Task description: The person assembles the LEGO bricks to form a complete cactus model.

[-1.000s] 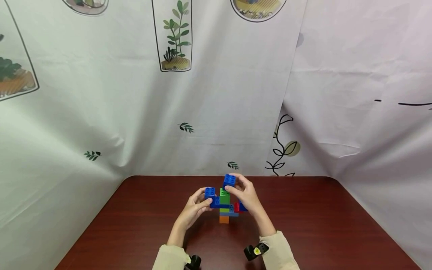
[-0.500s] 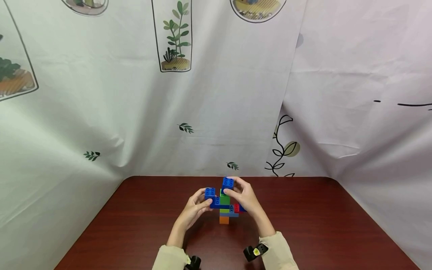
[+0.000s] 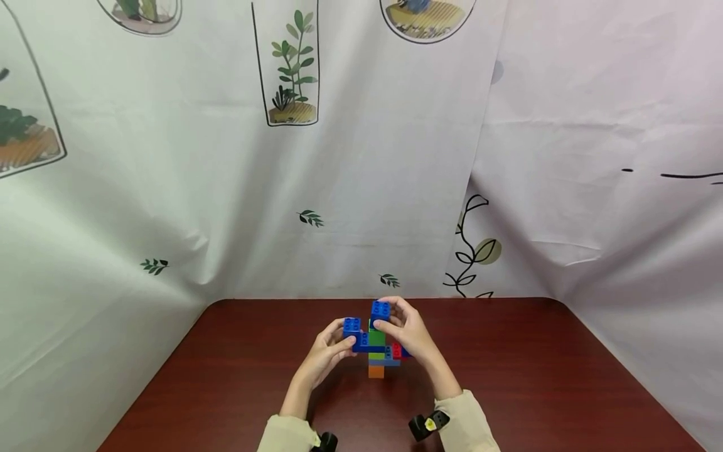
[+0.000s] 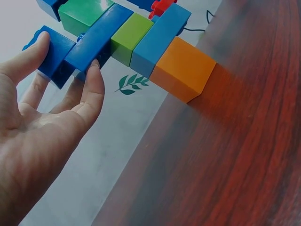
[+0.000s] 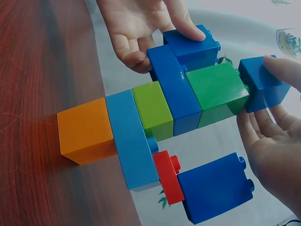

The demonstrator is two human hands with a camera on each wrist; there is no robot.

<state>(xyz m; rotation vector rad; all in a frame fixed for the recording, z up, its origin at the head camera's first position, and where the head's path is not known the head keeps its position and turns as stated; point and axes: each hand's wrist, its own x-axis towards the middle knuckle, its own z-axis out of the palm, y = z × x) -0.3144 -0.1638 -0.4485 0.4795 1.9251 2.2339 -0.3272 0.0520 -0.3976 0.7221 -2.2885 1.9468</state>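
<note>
A tower of toy building bricks stands on the table, its orange brick at the bottom. Above that come a light blue brick, a lime brick, a long blue brick and a green brick. My left hand holds the blue brick on the long brick's left end, thumb on one side, fingers beneath. My right hand pinches another blue brick at the green brick's top. Some green studs show beside it, so it looks not flush.
On the light blue brick's right arm sit a thin red brick and a blue brick. The dark red-brown table spreads around the tower. A white printed cloth hangs behind its far edge.
My right hand has brought its blue brick slightly left and down onto the green brick's top. The left hand keeps its hold; the head view has tilted slightly.
</note>
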